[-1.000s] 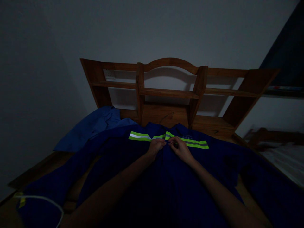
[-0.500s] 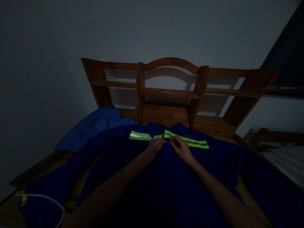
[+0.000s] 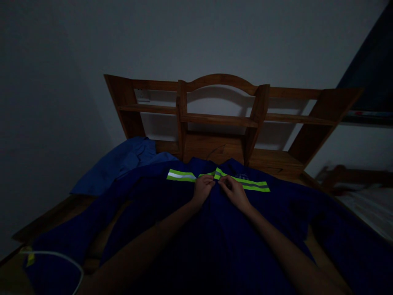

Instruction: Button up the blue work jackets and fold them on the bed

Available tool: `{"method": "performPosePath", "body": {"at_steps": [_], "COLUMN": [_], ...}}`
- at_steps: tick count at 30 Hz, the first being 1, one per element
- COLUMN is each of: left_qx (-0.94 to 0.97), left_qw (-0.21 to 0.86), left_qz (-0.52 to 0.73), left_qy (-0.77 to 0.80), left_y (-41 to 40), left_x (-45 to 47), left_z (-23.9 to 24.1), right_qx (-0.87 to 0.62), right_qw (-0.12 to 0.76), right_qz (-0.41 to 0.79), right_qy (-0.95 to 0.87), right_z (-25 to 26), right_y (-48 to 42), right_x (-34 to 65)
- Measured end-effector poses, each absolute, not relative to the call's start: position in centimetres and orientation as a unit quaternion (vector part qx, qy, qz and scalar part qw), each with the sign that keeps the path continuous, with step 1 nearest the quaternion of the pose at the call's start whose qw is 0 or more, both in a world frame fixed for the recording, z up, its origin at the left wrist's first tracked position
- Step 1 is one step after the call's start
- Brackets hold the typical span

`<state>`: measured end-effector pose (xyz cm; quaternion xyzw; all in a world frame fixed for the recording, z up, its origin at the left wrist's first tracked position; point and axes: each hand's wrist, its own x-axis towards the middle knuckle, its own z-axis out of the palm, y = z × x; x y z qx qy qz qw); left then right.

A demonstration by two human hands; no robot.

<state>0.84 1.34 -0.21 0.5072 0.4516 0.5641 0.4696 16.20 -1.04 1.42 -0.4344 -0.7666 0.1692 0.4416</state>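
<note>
A dark blue work jacket [image 3: 264,221] lies spread out flat, collar away from me and sleeves out to both sides. A yellow-green reflective strip [image 3: 254,186] crosses its chest. Where the strip meets the front opening, my left hand [image 3: 203,189] pinches the jacket's edge with bent fingers. Close beside it, my right hand [image 3: 235,191] pinches the other side of the opening, thumb against forefinger. The strip stands slightly raised between the two hands. It is too dark to make out any button or fastener at the fingertips.
A wooden shelf unit [image 3: 219,119] stands behind the collar, against the wall. Lighter blue cloth [image 3: 123,162] is heaped at the left. A white cord [image 3: 61,255] curves over the left sleeve. A wooden bed frame [image 3: 353,175] shows at far right.
My left hand has turned more upright, its fingers curling further over the jacket's edge. The strip's end at the opening has shifted slightly right. My right hand is nearly still.
</note>
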Motion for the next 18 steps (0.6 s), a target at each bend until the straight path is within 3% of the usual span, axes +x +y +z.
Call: {"method": "performPosePath", "body": {"at_steps": [4,7,18], "left_qx": [0.659,0.710,0.675], "left_qw": [0.309,0.254,0.325], "left_qz": [0.561,0.535,0.515], "left_qy": [0.395,0.382,0.416], "left_y": [0.3,-0.2,1.0], "left_x": [1.1,1.2,1.0], "left_z": [0.6,0.9,-0.9], "right_qx": [-0.455,-0.446,-0.458], "right_qw": [0.419,0.388,0.354], "right_qz": [0.151,0.110,0.076], "right_qy": [-0.771,-0.799,-0.812], "right_z": [1.4,1.8,2.0], "right_y": [-1.1,-1.3,-1.3], "right_x": [16.3,16.4,16.6]}}
